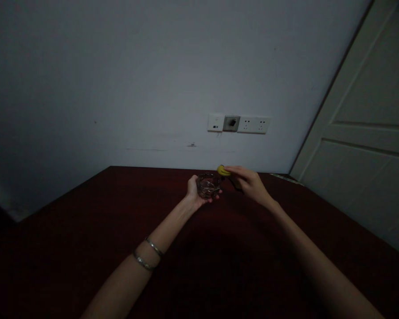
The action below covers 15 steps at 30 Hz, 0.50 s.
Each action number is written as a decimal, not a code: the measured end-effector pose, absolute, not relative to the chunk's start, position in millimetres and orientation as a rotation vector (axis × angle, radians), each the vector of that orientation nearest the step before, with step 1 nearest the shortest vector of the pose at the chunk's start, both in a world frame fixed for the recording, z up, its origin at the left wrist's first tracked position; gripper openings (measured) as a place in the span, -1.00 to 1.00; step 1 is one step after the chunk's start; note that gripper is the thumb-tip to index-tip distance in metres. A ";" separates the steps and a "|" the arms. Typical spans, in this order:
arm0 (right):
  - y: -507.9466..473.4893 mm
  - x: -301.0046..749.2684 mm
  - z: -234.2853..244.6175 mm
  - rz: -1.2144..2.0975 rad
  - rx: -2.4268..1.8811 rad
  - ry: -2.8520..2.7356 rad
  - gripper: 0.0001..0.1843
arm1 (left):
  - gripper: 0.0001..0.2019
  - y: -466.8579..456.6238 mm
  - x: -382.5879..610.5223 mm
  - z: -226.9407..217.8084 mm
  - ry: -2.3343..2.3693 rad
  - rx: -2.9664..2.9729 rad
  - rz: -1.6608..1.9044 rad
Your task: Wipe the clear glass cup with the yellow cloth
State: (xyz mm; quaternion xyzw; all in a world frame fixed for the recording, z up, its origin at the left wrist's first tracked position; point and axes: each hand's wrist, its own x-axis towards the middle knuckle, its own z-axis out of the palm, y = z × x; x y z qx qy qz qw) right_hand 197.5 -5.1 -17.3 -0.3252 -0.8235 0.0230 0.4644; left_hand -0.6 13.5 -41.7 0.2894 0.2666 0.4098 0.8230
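My left hand is wrapped round a small clear glass, holding it just above the far part of a dark red table. My right hand is beside it on the right, fingers pinched on a small yellow object that sits at the glass's upper right rim. The room is dim, and I cannot make out what the yellow object is. Two thin bracelets circle my left forearm.
A pale wall stands behind the table with a row of white sockets and one dark plate. A white panelled door is at the right. The table's far edge meets the wall.
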 end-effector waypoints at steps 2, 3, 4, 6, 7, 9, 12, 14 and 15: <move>-8.2 192.8 -16.3 0.035 -0.777 -2.006 -0.58 | -0.46 12.4 0.0 -39.6 0.579 0.599 0.934; -9.9 189.4 -16.7 0.030 -0.754 -2.031 -0.56 | -0.47 12.1 0.5 -38.9 0.591 0.589 0.966; -11.3 186.0 -17.5 0.028 -0.727 -2.080 -0.52 | -0.48 11.8 1.1 -38.4 0.606 0.577 1.000; -13.4 180.8 -19.7 0.012 -0.684 -2.171 -0.45 | -0.50 11.2 2.4 -38.1 0.634 0.550 1.064; -14.0 179.4 -20.5 0.000 -0.678 -2.198 -0.42 | -0.51 10.8 3.1 -38.2 0.646 0.534 1.091; -15.3 178.4 -20.5 -0.028 -0.698 -2.205 -0.39 | -0.52 9.6 4.2 -38.7 0.663 0.506 1.132; -18.5 175.5 -17.7 -0.044 -0.713 -2.197 -0.37 | -0.52 7.7 5.4 -39.9 0.673 0.489 1.171; -20.9 171.4 -16.4 -0.059 -0.687 -2.205 -0.36 | -0.53 7.3 5.8 -41.0 0.666 0.467 1.196; -21.5 169.6 -16.3 -0.069 -0.670 -2.212 -0.36 | -0.53 7.3 5.9 -41.7 0.663 0.452 1.205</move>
